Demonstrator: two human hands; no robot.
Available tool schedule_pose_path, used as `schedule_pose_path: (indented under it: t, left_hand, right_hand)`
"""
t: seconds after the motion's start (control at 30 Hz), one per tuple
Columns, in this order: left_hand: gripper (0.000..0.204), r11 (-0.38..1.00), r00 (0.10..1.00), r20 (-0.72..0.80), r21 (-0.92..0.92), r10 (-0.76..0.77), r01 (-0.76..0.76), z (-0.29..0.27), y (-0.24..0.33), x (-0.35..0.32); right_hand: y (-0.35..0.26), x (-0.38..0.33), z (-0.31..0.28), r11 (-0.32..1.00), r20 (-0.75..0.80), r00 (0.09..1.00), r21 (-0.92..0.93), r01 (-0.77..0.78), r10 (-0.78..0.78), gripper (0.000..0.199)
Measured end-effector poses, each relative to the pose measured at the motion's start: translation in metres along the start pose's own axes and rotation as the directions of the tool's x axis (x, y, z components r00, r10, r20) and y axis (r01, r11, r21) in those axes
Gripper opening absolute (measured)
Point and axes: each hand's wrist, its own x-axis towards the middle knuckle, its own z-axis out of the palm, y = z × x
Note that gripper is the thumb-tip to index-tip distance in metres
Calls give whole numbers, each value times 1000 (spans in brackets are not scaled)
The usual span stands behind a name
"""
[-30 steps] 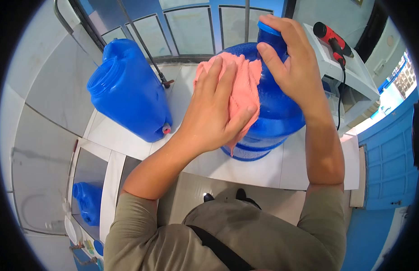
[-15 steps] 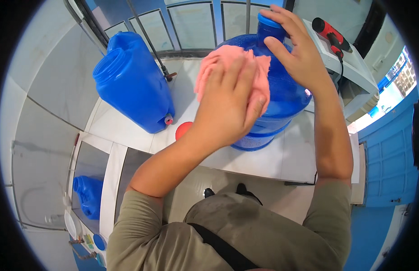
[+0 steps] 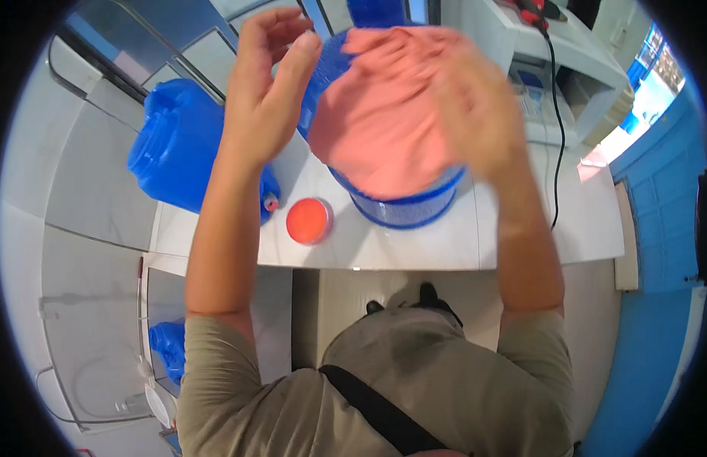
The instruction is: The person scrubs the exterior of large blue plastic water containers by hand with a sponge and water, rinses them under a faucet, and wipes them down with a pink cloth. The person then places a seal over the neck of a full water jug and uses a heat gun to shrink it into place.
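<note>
Tabletop [image 3: 589, 221] of white tile carries the main items under review. Blue water bottle [image 3: 405, 212] stands on it near the middle; the neck is cut off by the upper edge of the view, so the condition of the mouth cannot be verified. Blue jug [image 3: 184, 141] stands to the left, apart from the bottle, with no hand seen at work on it.

Pink cloth [image 3: 387, 114] is spread, creased, across the shoulder and front of the bottle, hiding much of that surface. The lower band of the bottle shows bare beneath the cloth's edge.

Progress, as judged: cloth work on the bottle is under way and not complete. The cloth is not yet off the bottle, the share of surface already treated cannot be established, and no portion can be passed as finished.

Right hand [image 3: 483, 110] is blurred at the cloth's right side; whether it grips the fabric or merely lies against it cannot be told. Left hand [image 3: 271, 87] is raised at the bottle's left side, fingers loosely bent, thumb apart, nothing seen in its grasp; contact with the bottle is unconfirmed.

Red round lid [image 3: 308, 221] lies between jug and bottle, touching neither.
</note>
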Motion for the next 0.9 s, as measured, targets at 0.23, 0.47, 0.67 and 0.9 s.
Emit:
schedule_pose_path:
  t: [0.23,0.47,0.67,0.9]
  left_hand:
    - [73,997,921,381,37,-79,70,33,-22,-4]
    - [68,995,938,344,96,-46,13,23,-22,-10]
    - [69,984,926,361,168,-112,53,22,-9,-9]
    - [70,990,938,334,70,95,-126,12,-15,-10]
  right_hand:
    - [151,-139,57,581,-225,900,813,-38,374,45]
    - [-17,-156,105,606,-336,556,62,-793,761,54]
    - [-35,-106,77,770,-546,653,-23,-638,525,44]
    - [-80,-123,126,913,172,939,-337,-229,299,40]
